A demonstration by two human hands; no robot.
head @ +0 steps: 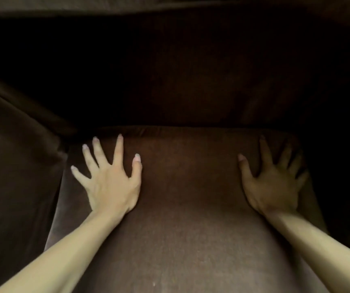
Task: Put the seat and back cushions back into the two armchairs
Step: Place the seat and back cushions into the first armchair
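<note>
A dark brown seat cushion [186,204] fills the lower middle of the head view, lying inside a brown armchair. My left hand [108,180] presses flat on the cushion's left part with fingers spread wide. My right hand [273,182] presses flat near the cushion's right edge, fingers also spread. The cushion's far edge lies just beyond my fingertips, toward the chair's dark back [180,77]. No back cushion can be made out in the shadow.
The left armrest [15,157] rises right beside the cushion's left edge. The right side of the chair is lost in deep shadow. The top edge of the chair back [127,7] runs across the top of the view.
</note>
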